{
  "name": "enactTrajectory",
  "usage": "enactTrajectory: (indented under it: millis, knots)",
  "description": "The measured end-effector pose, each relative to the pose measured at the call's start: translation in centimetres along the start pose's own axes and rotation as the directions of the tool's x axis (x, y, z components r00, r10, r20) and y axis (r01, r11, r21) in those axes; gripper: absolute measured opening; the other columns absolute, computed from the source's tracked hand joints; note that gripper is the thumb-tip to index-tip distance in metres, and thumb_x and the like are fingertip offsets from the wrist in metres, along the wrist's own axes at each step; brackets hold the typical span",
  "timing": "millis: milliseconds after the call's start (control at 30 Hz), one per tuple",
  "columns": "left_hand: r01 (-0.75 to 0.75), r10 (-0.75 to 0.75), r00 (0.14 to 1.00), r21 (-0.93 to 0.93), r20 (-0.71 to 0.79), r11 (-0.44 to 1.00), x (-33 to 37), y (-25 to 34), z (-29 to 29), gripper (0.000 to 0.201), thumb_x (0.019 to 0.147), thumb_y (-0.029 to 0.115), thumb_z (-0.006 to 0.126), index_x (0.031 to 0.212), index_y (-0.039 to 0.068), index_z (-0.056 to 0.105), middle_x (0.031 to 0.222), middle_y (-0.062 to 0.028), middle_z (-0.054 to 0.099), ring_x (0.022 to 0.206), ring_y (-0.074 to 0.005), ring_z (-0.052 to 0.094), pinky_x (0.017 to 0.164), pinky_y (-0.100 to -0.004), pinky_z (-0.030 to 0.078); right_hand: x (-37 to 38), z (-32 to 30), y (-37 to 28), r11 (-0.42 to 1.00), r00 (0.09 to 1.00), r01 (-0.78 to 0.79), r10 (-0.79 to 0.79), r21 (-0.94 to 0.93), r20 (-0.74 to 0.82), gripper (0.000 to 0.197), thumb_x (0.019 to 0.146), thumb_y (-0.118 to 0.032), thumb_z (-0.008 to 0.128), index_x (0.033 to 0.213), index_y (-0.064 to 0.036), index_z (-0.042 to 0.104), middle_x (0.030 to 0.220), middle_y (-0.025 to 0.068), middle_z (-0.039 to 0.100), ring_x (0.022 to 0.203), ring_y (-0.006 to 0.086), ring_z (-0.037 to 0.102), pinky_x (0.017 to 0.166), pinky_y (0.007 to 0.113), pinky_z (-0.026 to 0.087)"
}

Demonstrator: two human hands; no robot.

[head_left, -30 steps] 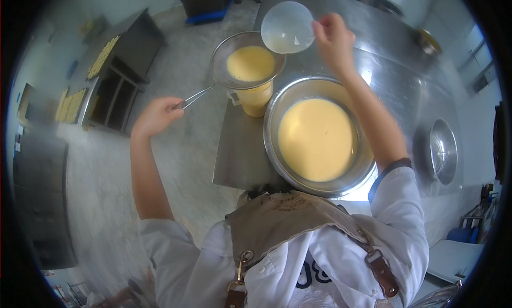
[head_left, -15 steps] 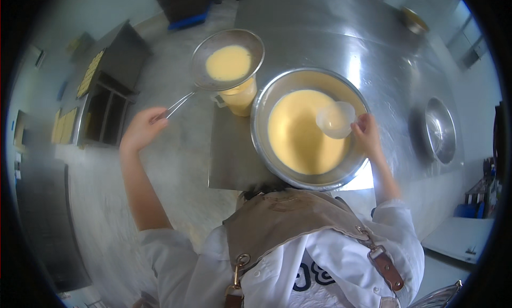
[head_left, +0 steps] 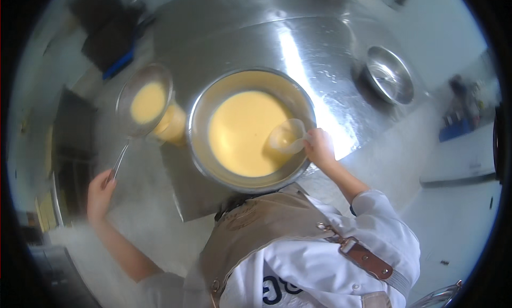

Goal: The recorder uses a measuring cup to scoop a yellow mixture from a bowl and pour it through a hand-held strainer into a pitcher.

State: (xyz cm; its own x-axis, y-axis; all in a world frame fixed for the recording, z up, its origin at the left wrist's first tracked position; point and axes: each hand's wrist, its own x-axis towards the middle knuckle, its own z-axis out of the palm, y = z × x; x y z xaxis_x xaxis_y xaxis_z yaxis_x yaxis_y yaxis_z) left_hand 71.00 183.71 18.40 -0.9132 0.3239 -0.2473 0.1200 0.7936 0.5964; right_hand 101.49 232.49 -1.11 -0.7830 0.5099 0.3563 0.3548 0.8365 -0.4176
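Observation:
My left hand (head_left: 101, 195) is closed round the thin metal handle of a round sieve (head_left: 161, 75). The sieve sits over the mouth of a clear pitcher (head_left: 173, 125) that contains yellow liquid, and a pool of the same liquid lies in its mesh. In the middle stands a large steel bowl (head_left: 292, 90) with smooth yellow liquid (head_left: 237, 132) in it. My right hand (head_left: 321, 148) grips the handle of a translucent plastic measuring cup (head_left: 281, 131) over the bowl's right side. Whether the cup touches the liquid, I cannot tell.
The bowl and pitcher stand on a steel table (head_left: 250, 41), close to its near edge. A smaller steel bowl (head_left: 390, 73) sits at the far right of it. Beyond the left edge are a dark cabinet (head_left: 74, 132) and a dark object with a blue edge (head_left: 118, 64).
The whole view has turned, so the table and bowls appear farther left. Within the bowl, the measuring cup is a little nearer to me and to the right rim. Both hands keep their grips.

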Motion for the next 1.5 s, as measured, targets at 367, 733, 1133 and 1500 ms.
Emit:
enactTrajectory:
  millis: [367,733,1133,1500]
  knots:
    - [-0.081,0.082,0.997,0.060,-0.008,0.995,0.8,-1.9,-0.6,0.037,0.080,0.000,0.057,0.116,-0.006,0.054,0.110,-0.0113,0.059,0.099,-0.0185,0.056,0.089,-0.0292,0.042,0.8,-1.2,-1.0,0.996,0.987,-0.019,0.033,-0.089,0.157,0.029,0.070,-0.019,0.067,0.089,-0.0040,0.051,0.087,0.0145,0.055,0.082,0.0323,0.055,0.069,0.045,0.041]
    - [-0.087,0.086,0.996,-0.043,-0.020,0.995,-0.3,0.0,-0.5,0.031,0.081,0.004,0.062,0.111,-0.005,0.058,0.099,-0.0088,0.064,0.095,-0.0129,0.057,0.084,-0.0267,0.044,2.3,-1.3,0.1,0.997,0.997,0.078,-0.078,-0.015,-0.011,0.033,0.070,-0.017,0.068,0.095,-0.0013,0.053,0.087,0.0174,0.055,0.080,0.0346,0.053,0.070,0.045,0.041]
    - [-0.093,0.091,0.995,-0.050,-0.040,0.994,-1.6,2.0,-0.2,0.019,0.081,0.003,0.060,0.099,-0.004,0.058,0.074,0.0003,0.050,0.070,-0.0074,0.045,0.065,-0.0238,0.041,7.0,-1.5,15.0,0.949,0.941,-0.269,0.223,-0.165,-0.255,0.037,0.078,-0.019,0.063,0.108,-0.0005,0.051,0.110,0.0210,0.051,0.100,0.0382,0.053,0.087,0.042,0.042]
    - [-0.059,0.058,0.998,-0.030,-0.031,0.998,-2.3,2.8,-0.1,0.021,0.080,0.006,0.062,0.099,-0.004,0.059,0.076,-0.0017,0.056,0.072,-0.0085,0.049,0.067,-0.0249,0.042,11.3,-12.1,32.2,0.440,0.643,-0.732,0.700,-0.520,-0.311,0.063,0.074,-0.035,0.063,0.124,-0.0018,0.043,0.127,0.0194,0.045,0.114,0.0397,0.049,0.093,0.049,0.043]
